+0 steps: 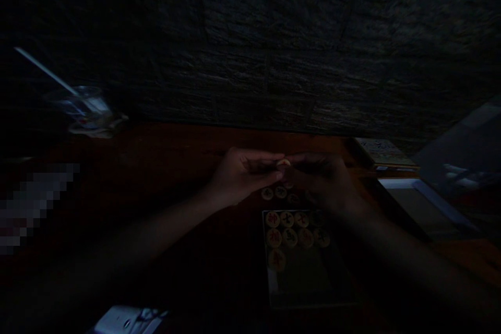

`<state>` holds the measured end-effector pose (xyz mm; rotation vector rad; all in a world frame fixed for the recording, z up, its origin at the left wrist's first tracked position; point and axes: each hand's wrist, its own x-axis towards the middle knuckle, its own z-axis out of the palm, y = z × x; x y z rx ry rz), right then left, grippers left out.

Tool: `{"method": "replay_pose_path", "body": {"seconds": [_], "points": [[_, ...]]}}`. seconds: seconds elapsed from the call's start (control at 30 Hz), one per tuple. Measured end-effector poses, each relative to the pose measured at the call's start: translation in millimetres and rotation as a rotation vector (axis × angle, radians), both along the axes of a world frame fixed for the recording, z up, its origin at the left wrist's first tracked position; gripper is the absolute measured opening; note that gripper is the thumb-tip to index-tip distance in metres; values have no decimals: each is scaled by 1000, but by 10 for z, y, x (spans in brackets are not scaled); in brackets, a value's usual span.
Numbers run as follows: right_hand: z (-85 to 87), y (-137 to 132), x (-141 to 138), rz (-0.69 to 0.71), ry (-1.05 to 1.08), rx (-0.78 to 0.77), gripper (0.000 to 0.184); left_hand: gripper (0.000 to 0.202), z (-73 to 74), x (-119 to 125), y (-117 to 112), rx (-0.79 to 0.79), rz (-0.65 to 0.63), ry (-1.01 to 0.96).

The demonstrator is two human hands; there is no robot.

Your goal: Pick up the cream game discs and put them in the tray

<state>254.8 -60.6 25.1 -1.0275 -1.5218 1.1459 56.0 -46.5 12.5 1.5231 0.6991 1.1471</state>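
The scene is very dark. My left hand (238, 175) and my right hand (324, 177) meet above a wooden table (164, 167), fingers pinched together on one round wooden Chinese chess piece (284, 163). Below the hands a few loose pieces (274, 193) lie on the table. Nearer to me stands a shallow box (309, 276) with several round pieces (291, 229) laid in rows at its far end, marked with red or dark characters.
A clear plastic cup with a straw (80, 107) stands at the far left. A folded board or booklet (381, 152) and a white-edged tray (422, 203) lie at the right. A pale object (129, 319) sits at the near edge. A dark textured wall (250, 36) rises behind.
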Motion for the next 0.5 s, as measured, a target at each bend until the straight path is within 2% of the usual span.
{"method": "replay_pose_path", "body": {"seconds": [0.27,0.4,0.5], "points": [[21,12,18,60,-51,-28,31,32,10,-14,50,-29,64,9],[-16,4,-1,-2,-118,50,29,30,-37,8,35,13,78,52],[-47,0,-25,-48,-137,73,32,28,-58,13,18,40,41,75]]}}
